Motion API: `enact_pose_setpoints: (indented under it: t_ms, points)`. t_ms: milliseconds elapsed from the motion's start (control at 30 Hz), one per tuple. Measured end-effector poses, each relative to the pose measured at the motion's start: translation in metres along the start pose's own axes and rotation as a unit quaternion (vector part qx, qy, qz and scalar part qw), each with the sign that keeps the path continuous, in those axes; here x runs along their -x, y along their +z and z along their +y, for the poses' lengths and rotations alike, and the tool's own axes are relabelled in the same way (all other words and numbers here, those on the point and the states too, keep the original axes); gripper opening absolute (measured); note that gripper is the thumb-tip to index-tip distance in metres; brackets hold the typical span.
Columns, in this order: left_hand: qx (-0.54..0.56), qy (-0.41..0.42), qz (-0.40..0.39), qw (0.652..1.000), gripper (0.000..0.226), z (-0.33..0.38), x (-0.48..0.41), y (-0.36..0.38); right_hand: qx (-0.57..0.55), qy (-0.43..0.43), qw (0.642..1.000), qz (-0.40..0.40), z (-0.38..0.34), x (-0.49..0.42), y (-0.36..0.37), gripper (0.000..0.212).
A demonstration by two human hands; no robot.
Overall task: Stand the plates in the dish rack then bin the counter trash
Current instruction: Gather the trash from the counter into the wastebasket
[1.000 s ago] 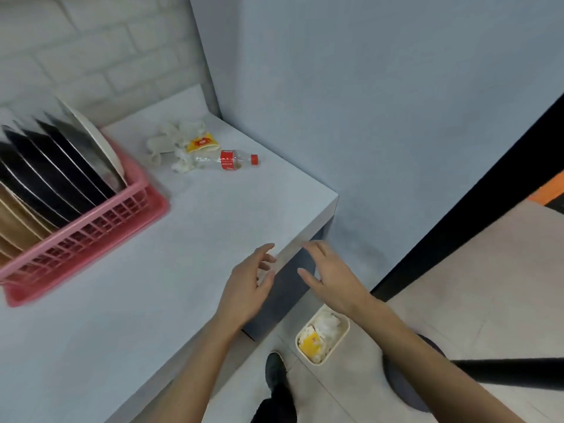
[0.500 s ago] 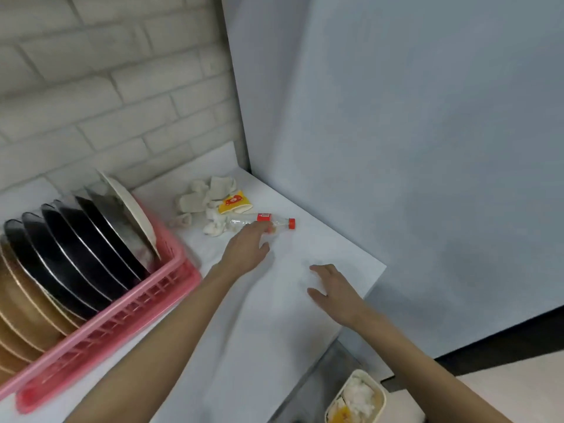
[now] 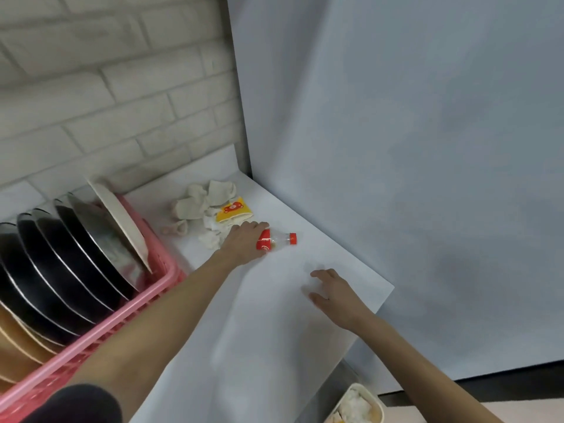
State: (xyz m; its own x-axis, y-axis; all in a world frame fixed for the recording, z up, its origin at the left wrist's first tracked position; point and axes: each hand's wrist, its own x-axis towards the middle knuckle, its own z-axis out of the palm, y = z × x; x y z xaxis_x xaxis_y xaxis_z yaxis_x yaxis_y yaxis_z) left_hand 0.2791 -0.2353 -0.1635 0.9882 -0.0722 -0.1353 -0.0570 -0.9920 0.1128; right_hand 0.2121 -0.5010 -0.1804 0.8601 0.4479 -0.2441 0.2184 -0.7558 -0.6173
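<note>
One bottle (image 3: 275, 241) is clasped end-on by the curled left hand (image 3: 244, 244), right hand (image 3: 332, 293) splayed empty at five o'clock: slip-and-roll is risked.

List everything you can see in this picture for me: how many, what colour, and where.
dish rack: one, pink, left on the counter
plates: several, standing in the rack; one white, one silvery, some black, some brown, the row cut off by the picture's edge
crumpled tissues: a small heap, off-white, back of the counter near the corner
wrapper: one, yellow with a red print, among the tissues
bottle: one, clear with a red label and red cap, lying on its side
counter: one, white
bin: one, cream, on the floor at bottom right, waste inside
brick wall: white, behind
panel wall: grey-blue, right
left hand: on the bottle's base end
right hand: fingers relaxed, low over the counter's near edge
</note>
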Motion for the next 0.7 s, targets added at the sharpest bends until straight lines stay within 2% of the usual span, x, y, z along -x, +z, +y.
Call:
enact_pose_setpoints:
  t_ms: [233, 367, 600, 700]
  points:
    - [0.146, -0.070, 0.036, 0.986, 0.060, 0.014, 0.064, 0.016, -0.031, -0.028, 0.998, 0.044, -0.005, -0.040, -0.020, 0.041]
    - [0.144, -0.123, 0.046, 0.981, 0.060, 0.015, 0.108, 0.037, -0.037, -0.094, 0.992, 0.075, -0.035, -0.076, -0.028, 0.036]
    - [0.099, -0.150, 0.073, 0.981, 0.066, 0.023, 0.125, 0.045, 0.051, -0.257, 0.965, -0.009, -0.116, -0.131, 0.002, 0.024]
    - [0.101, -0.156, 0.063, 0.981, 0.065, 0.025, 0.123, 0.043, 0.140, -0.305, 0.941, -0.041, -0.144, -0.151, 0.025, 0.034]
